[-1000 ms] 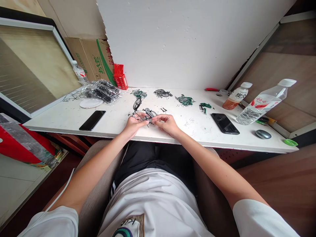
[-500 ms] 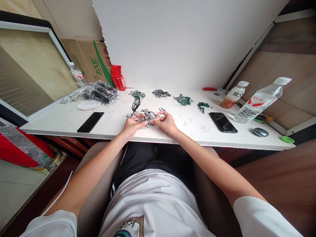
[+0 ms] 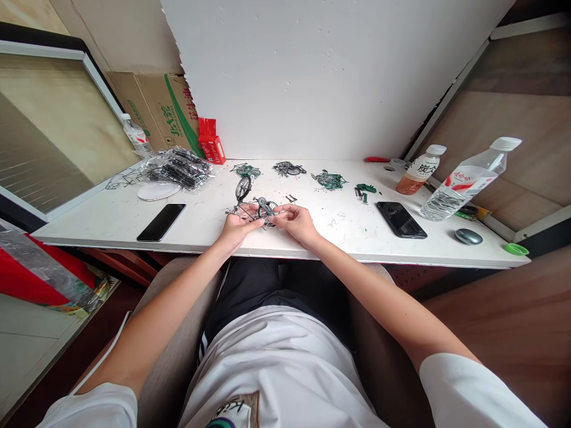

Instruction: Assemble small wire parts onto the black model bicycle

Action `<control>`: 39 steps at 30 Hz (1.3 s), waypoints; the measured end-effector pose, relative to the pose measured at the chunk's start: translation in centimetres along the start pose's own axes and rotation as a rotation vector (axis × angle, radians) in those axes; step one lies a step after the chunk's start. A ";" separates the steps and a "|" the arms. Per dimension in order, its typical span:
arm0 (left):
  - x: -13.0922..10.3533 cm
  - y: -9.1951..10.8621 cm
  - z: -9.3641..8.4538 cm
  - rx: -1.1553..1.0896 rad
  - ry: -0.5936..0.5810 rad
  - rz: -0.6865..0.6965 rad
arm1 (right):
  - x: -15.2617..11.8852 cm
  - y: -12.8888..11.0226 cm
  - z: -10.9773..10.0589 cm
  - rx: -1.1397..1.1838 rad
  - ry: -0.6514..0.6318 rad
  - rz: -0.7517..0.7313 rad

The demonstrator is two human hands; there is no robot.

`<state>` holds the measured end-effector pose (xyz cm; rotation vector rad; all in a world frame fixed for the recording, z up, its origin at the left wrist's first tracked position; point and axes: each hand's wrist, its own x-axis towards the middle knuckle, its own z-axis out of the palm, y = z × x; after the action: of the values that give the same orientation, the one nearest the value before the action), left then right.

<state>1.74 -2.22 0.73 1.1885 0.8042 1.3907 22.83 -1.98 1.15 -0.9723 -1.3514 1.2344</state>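
Observation:
A small black and grey model bicycle (image 3: pixel 243 188) is held just above the table's front part, one spoked wheel sticking up at its far left. My left hand (image 3: pixel 241 226) is closed on its frame, thumb on top. My right hand (image 3: pixel 294 223) pinches at the other wheel (image 3: pixel 266 209), and its fingertips hide part of that end. Two thin dark pieces (image 3: pixel 291 198) lie on the table just beyond my right fingers. Farther back sit small piles of black parts (image 3: pixel 289 169) and of green and black parts (image 3: pixel 329 179).
On the white table (image 3: pixel 205 226), one phone (image 3: pixel 161 222) lies left and another phone (image 3: pixel 401 220) right. A tea bottle (image 3: pixel 420 170), a water bottle (image 3: pixel 468 178) and a mouse (image 3: pixel 468 236) stand at right. Plastic-bagged black parts (image 3: pixel 178 169) and a red box (image 3: pixel 211 141) are back left.
Both hands keep hold of the model bicycle in nearly the same place. My right fingers have shifted slightly inward on the wheel end. The whole view has moved a little.

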 end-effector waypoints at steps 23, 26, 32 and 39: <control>0.1 -0.1 -0.6 -0.009 -0.127 -0.120 | -0.1 -0.4 0.3 -0.004 -0.021 0.000; 0.0 0.0 -0.5 -0.003 -0.107 -0.093 | -0.1 -0.3 0.3 -0.024 -0.027 -0.013; -0.3 0.3 0.0 0.018 -0.071 -0.082 | -0.3 -0.3 0.2 -0.097 -0.052 -0.052; -0.3 0.5 0.2 0.015 -0.049 -0.093 | -0.2 0.1 0.0 -0.091 -0.077 -0.087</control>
<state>1.78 -2.68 1.22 1.1774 0.8264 1.2777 22.86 -2.11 0.99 -0.9270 -1.5060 1.1625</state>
